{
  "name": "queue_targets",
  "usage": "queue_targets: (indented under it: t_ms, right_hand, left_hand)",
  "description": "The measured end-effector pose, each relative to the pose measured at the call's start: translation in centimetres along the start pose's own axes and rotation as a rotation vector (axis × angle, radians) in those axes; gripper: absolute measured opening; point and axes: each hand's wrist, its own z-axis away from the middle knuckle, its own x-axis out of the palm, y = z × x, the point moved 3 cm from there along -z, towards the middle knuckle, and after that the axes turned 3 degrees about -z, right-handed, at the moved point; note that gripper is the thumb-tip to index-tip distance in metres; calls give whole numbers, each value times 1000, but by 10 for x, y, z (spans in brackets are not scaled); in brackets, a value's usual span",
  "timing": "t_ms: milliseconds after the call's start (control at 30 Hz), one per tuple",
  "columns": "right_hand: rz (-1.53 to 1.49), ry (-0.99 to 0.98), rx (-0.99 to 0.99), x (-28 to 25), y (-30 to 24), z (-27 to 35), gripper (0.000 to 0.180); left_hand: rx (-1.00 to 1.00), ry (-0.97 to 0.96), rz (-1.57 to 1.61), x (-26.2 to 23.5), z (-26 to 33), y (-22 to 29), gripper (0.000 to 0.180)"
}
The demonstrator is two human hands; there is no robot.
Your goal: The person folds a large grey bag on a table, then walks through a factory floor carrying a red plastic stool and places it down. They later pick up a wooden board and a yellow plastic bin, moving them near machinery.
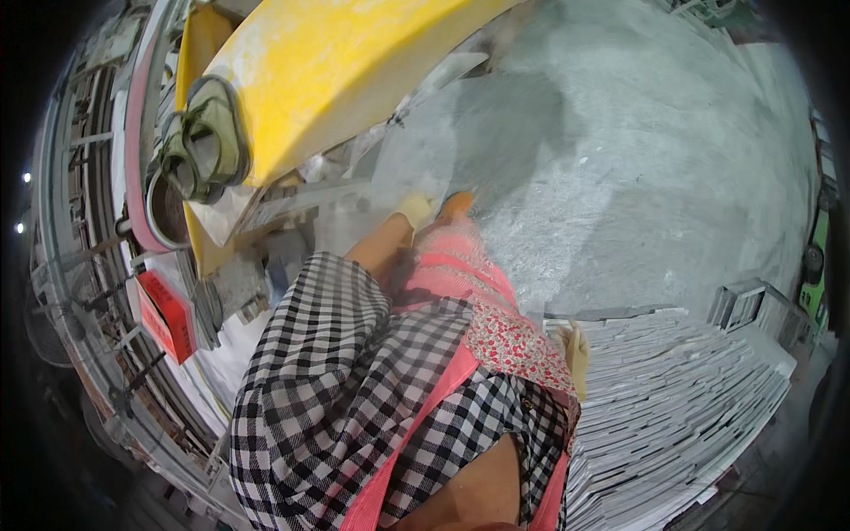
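Observation:
My left hand [414, 211], in a pale yellow glove, hangs in front of me beside the pink part of my apron [456, 265]. It is smeared by motion, so its fingers and anything in them cannot be made out. On the other side, my right hand [576, 356], also gloved, is partly hidden behind the apron's flowered part. Its visible fingers look stretched out and a little apart, with nothing seen in them. Close by that hand lies a large stack of thin white-grey sheets or strips [673, 407], their edges uneven.
Ahead spreads a grey floor [637, 177], with an orange shoe tip [456, 206] below me. At the left, green shoes [204, 142] rest on a yellow panel [328, 71], near a red box [168, 314] and metal racking. A metal frame [742, 303] stands beyond the stack.

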Motion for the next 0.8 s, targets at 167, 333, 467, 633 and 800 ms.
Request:
queue_targets:
  t_ms: [167, 333, 467, 633, 800]
  right_hand:
    - [142, 169, -93, 9, -16, -15, 36]
    - [25, 198, 86, -23, 36, 34, 35]
    - [-49, 211, 218, -76, 82, 70, 32]
    - [8, 290, 314, -201, 148, 50, 29]
    - [751, 77, -96, -267, 129, -8, 26]
  left_hand:
    - [194, -127, 107, -70, -8, 111, 46]
    - [68, -153, 114, -69, 36, 113, 43]
    - [145, -107, 5, -30, 58, 114, 50]
    - [338, -87, -63, 27, 162, 159, 52]
    - [15, 41, -81, 33, 220, 187, 42]
